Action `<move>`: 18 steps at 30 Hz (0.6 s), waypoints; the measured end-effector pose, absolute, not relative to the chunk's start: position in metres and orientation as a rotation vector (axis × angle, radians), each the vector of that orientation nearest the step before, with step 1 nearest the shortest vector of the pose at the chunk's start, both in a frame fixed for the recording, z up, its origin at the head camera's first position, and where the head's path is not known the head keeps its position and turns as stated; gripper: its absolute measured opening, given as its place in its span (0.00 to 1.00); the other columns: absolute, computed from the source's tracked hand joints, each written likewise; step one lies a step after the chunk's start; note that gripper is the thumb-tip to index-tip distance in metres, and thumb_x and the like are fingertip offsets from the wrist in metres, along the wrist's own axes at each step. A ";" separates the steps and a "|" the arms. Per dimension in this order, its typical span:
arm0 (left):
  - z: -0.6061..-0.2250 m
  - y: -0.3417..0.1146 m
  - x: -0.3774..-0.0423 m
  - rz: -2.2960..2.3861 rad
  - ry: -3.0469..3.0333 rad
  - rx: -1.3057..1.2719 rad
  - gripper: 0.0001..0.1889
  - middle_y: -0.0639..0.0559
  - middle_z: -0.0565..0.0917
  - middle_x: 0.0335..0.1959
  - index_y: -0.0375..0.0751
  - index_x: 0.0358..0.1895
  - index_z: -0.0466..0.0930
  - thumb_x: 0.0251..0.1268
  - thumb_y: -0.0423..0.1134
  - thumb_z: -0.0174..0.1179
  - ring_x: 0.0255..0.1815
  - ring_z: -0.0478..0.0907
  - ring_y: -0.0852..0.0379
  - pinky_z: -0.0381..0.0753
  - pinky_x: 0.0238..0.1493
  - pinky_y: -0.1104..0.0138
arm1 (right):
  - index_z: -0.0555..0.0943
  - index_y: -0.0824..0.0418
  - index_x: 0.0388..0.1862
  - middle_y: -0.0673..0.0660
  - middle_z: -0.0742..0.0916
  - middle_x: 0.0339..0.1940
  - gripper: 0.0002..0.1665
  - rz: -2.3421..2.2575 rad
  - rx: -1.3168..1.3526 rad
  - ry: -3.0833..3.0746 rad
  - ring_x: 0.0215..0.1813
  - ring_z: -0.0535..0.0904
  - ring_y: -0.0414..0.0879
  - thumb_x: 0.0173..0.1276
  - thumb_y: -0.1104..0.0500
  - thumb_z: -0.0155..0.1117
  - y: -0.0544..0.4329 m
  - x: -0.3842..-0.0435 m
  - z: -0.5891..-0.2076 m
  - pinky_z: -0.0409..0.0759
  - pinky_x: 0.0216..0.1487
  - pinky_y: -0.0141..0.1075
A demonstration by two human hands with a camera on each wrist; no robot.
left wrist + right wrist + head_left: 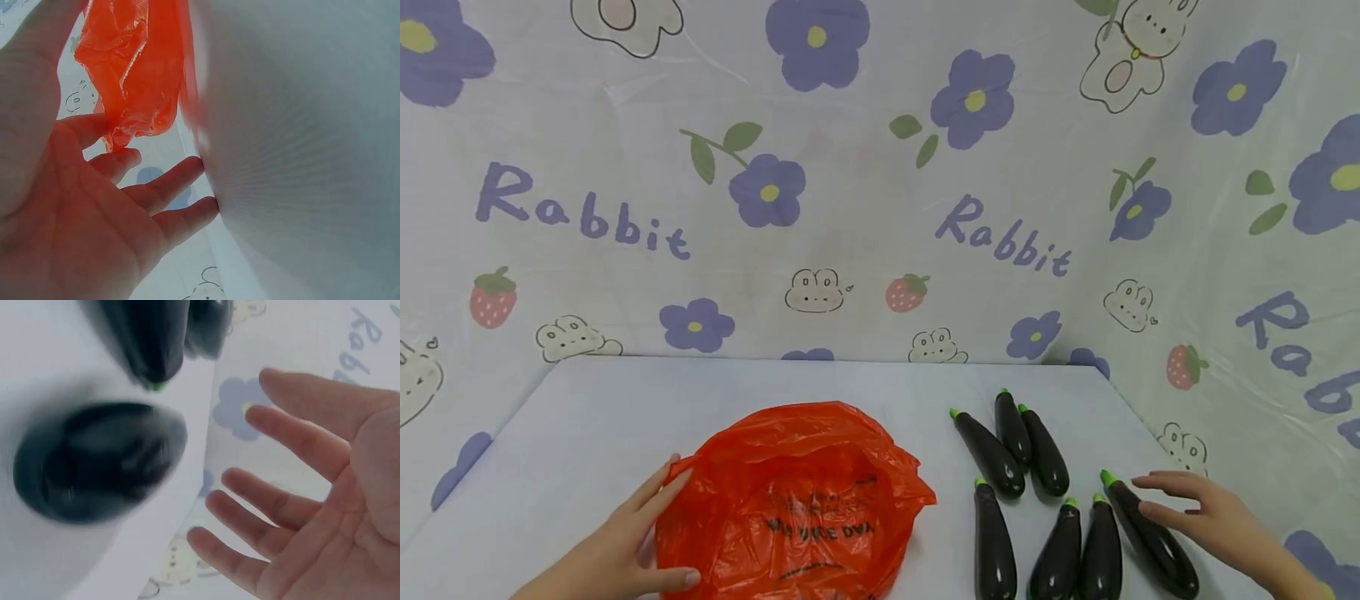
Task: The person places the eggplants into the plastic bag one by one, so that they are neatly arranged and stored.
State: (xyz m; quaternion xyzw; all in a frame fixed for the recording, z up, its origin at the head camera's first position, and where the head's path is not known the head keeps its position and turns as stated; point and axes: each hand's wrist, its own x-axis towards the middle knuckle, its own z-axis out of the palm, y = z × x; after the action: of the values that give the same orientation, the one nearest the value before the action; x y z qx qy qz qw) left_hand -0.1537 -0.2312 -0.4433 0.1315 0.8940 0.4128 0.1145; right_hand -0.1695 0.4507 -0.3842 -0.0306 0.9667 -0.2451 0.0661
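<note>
A red plastic bag (pixel 820 575) with black print lies on the white table, its mouth spread wide. My left hand (pixel 606 542) is at the bag's left side, fingers apart and touching its edge. In the left wrist view the left hand (pixel 87 212) has loosely extended fingers, with crumpled red plastic against the upper ones. My right hand (pixel 1217 521) hovers beside the rightmost eggplant (pixel 1161 546), which has a bright green stem. In the right wrist view, an eggplant (pixel 100 462) lies apart from the spread fingers of the right hand (pixel 319 519), which hold nothing.
Several more dark eggplants lie right of the bag: a far group with one leaning eggplant (pixel 988 454), and a near row including a left one (pixel 994 542). Behind the white table (pixel 625 400) hangs a patterned sheet (pixel 850 250) with flowers and rabbits.
</note>
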 end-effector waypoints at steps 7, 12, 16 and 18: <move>-0.443 -0.229 -0.154 1.181 2.669 0.377 0.52 0.38 0.47 0.78 0.39 0.77 0.54 0.53 0.58 0.70 0.71 0.55 0.29 0.83 0.46 0.57 | 0.70 0.71 0.68 0.76 0.71 0.66 0.33 -1.050 -0.054 2.629 0.62 0.70 0.73 0.73 0.51 0.62 0.474 -0.172 -0.390 0.79 0.50 0.59; -0.442 -0.229 -0.153 1.172 2.680 0.398 0.52 0.37 0.49 0.78 0.37 0.76 0.55 0.53 0.57 0.71 0.70 0.56 0.29 0.83 0.45 0.57 | 0.66 0.72 0.70 0.78 0.66 0.69 0.33 -1.173 -0.059 2.471 0.61 0.73 0.70 0.74 0.55 0.60 0.487 -0.175 -0.400 0.75 0.52 0.64; -0.442 -0.228 -0.153 1.138 2.683 0.362 0.52 0.37 0.50 0.77 0.38 0.76 0.56 0.53 0.58 0.71 0.70 0.56 0.30 0.83 0.47 0.54 | 0.67 0.70 0.70 0.77 0.68 0.68 0.31 -1.181 -0.067 2.403 0.59 0.75 0.66 0.74 0.56 0.60 0.494 -0.177 -0.405 0.72 0.53 0.67; -0.443 -0.227 -0.153 1.132 2.681 0.341 0.50 0.38 0.51 0.77 0.39 0.76 0.57 0.54 0.59 0.69 0.70 0.56 0.30 0.83 0.47 0.53 | 0.68 0.69 0.70 0.76 0.69 0.68 0.30 -1.187 -0.084 2.378 0.58 0.77 0.63 0.74 0.58 0.60 0.496 -0.177 -0.406 0.74 0.53 0.65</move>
State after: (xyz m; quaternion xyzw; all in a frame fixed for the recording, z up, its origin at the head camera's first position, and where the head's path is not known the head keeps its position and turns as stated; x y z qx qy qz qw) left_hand -0.1531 -0.2273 -0.4428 0.1156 0.9099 0.3841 0.1054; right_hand -0.1766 0.4959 -0.4064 -0.0307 0.8683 -0.4336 0.2390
